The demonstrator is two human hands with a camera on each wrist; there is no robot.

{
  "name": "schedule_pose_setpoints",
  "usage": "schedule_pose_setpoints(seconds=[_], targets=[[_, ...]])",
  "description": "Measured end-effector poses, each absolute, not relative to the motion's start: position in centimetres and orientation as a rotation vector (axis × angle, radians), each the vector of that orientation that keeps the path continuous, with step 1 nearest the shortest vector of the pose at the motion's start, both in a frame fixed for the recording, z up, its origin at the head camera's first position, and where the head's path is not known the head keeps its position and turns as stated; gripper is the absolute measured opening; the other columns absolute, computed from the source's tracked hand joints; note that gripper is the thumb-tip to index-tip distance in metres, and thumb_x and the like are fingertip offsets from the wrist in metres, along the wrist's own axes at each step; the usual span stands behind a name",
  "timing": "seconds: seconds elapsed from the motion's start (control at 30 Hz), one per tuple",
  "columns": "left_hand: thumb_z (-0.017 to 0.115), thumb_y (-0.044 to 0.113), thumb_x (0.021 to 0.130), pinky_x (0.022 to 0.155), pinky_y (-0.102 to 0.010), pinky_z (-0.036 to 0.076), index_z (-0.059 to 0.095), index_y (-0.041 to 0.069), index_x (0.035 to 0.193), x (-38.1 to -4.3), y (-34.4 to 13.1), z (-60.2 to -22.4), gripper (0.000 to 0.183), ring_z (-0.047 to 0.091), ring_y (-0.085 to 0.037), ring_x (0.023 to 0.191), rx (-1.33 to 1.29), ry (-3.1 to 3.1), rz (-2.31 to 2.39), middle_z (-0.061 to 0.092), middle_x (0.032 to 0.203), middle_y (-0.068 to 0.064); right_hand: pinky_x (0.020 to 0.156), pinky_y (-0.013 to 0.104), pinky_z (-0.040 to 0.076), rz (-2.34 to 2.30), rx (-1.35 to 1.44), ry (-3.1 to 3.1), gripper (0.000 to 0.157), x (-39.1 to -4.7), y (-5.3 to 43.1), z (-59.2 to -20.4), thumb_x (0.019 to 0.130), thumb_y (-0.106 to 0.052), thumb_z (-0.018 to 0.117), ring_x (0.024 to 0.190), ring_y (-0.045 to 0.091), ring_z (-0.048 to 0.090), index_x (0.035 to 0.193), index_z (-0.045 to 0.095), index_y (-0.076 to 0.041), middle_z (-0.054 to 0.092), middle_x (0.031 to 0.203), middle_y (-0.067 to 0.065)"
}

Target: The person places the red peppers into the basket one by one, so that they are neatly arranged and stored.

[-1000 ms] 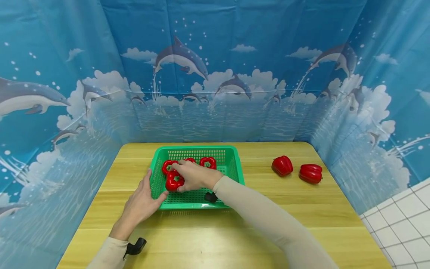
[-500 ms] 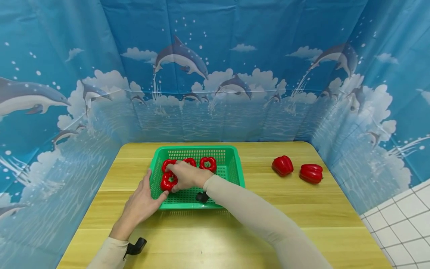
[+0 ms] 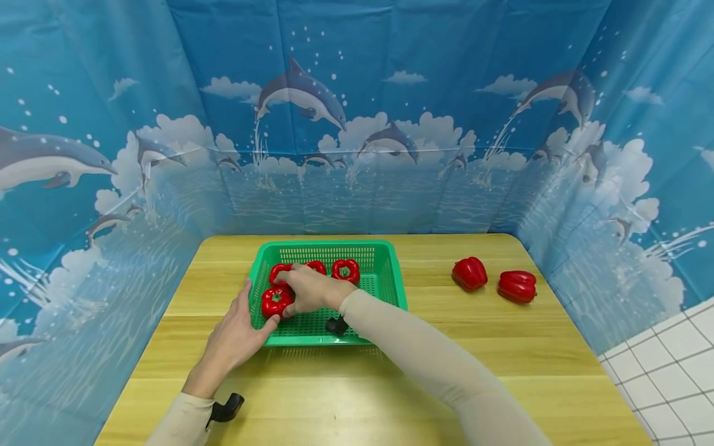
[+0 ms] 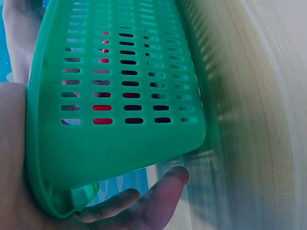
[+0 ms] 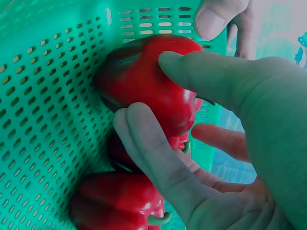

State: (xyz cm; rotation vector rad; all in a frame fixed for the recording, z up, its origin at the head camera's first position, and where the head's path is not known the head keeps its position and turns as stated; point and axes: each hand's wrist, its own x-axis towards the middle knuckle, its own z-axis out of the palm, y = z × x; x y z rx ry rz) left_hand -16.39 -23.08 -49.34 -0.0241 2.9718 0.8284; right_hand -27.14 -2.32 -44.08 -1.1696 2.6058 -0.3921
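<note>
A green plastic basket (image 3: 318, 341) with slotted sides stands on the table. My left hand (image 3: 237, 337) holds its near left corner, thumb over the rim and fingers along the outside. Inside, my right hand (image 3: 318, 290) grips a red bell pepper (image 3: 273, 303) near that corner. The right wrist view shows the thumb on one side of this pepper (image 5: 139, 79) and the fingers on the other. Behind it sit more red peppers, one (image 3: 279, 271) partly covered by my fingers, another at the back (image 3: 319, 267) and a third (image 3: 345, 271) further right.
Two red bell peppers lie on the wooden table (image 3: 446, 353) to the right of the basket: one nearer (image 3: 470, 274), one (image 3: 517, 287) by the right edge. A blue dolphin-print curtain (image 3: 357, 198) hangs behind and at both sides.
My right hand has moved left with the pepper, which now sits lower, stem upward, in the basket's near left corner. My left hand has stayed on the basket.
</note>
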Motion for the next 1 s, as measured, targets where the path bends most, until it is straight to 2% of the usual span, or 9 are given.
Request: schedule_pose_setpoints(seconds=[0.3, 0.6, 0.87, 1.0], targets=[[0.065, 0.063, 0.113, 0.111, -0.079, 0.058, -0.002, 0.007, 0.188, -16.4, -23.1, -49.3, 0.115, 0.060, -0.066, 0.150, -0.023, 2.971, 0.828, 0.027, 0.189, -0.035, 0.098, 0.027, 0.063, -0.404, -1.211, 2.616, 0.063, -27.2, -2.7, -44.3, 0.105, -0.040, 0.090, 0.131, 0.020, 0.066, 0.158, 0.071, -0.012, 0.074, 0.149, 0.006], [0.065, 0.061, 0.114, 0.114, -0.081, 0.056, 0.000, 0.007, 0.188, -16.4, -23.0, -49.3, 0.113, 0.059, -0.067, 0.151, -0.026, 2.985, 0.831, 0.029, 0.188, -0.036, 0.106, 0.034, 0.065, -0.381, -1.190, 2.620, 0.073, -27.2, -2.1, -44.0, 0.103, -0.046, 0.091, 0.136, 0.022, 0.067, 0.163, 0.065, -0.014, 0.072, 0.155, 0.007], [0.062, 0.064, 0.114, 0.117, -0.083, 0.052, -0.003, 0.008, 0.188, -16.4, -23.0, -49.5, 0.113, 0.055, -0.068, 0.155, -0.038, 2.970, 0.833, 0.026, 0.189, -0.036, 0.115, 0.042, 0.064, -0.463, -1.149, 2.608, 0.071, -27.0, -0.4, -43.3, 0.105, -0.040, 0.090, 0.150, 0.030, 0.063, 0.166, 0.063, -0.014, 0.067, 0.163, 0.009], [0.062, 0.065, 0.114, 0.117, -0.084, 0.051, -0.003, 0.007, 0.188, -16.2, -23.0, -49.4, 0.114, 0.052, -0.069, 0.156, -0.027, 2.969, 0.822, 0.025, 0.188, -0.038, 0.107, 0.039, 0.066, -0.512, -1.141, 2.621, 0.069, -26.9, 1.0, -42.9, 0.106, -0.038, 0.089, 0.141, 0.028, 0.067, 0.165, 0.063, -0.013, 0.066, 0.162, 0.014]])
